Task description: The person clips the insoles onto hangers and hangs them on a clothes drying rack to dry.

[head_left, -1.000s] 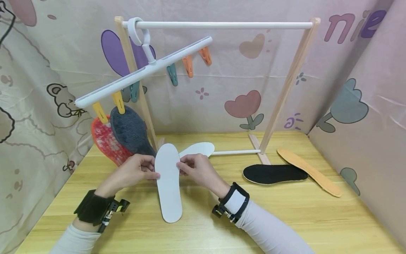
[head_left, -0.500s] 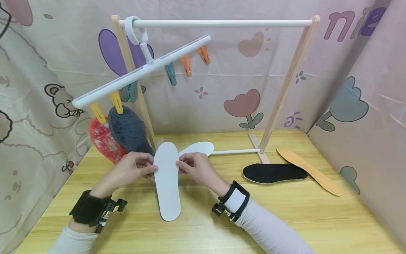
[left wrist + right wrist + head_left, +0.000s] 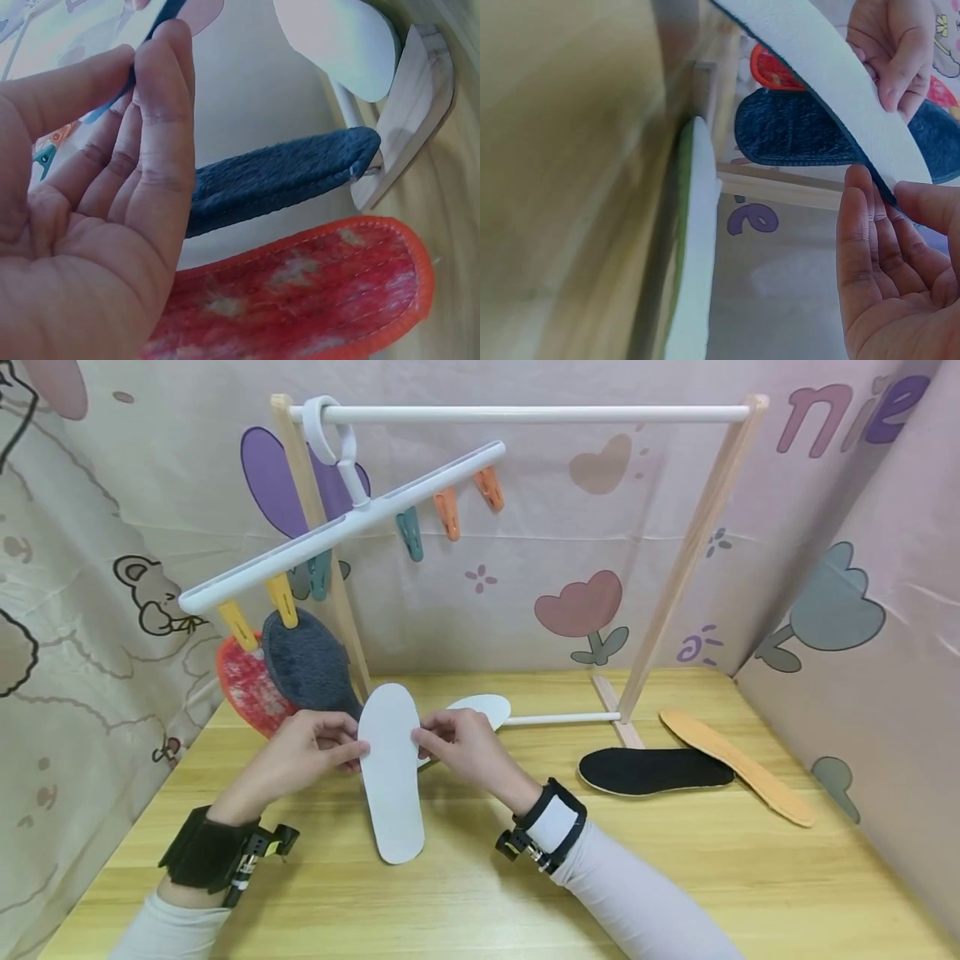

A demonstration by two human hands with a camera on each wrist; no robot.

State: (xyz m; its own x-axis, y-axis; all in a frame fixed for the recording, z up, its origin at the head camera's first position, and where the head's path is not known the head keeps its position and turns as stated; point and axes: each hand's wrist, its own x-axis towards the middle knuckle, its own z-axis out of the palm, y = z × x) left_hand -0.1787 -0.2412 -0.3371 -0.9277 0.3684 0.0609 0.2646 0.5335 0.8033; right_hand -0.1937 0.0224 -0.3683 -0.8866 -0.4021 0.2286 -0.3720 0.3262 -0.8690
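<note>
Patterned cloth (image 3: 442,627) walls in the scene, and below it the wooden tabletop (image 3: 525,885) fills the lower frame. Towards the back stands a rack (image 3: 555,414), and from the upper left of its rail hangs a white hanger (image 3: 420,487), dipping steeply to the left, I'd say because both clipped insoles, a red one (image 3: 251,685) and a grey-blue one (image 3: 307,660), load that end. At the right of the frame a black insole (image 3: 652,771) lies with an orange insole (image 3: 738,764) overlapping its tip, probably just set aside out of the working space. Another white-backed insole (image 3: 487,707) lies behind the right hand. At lower centre is the held insole (image 3: 392,785), white face towards the person, its rounded end up; whether its lower end touches the wood, I can't tell from here. The left hand (image 3: 311,752) pinches one edge and the right hand (image 3: 465,747) the opposite edge, both near the top, seemingly to keep it straight and steady. Smallest are the pegs: two yellow pegs (image 3: 283,602) grip the hung pair, while teal pegs (image 3: 409,535) and orange pegs (image 3: 447,514) dangle unused.
</note>
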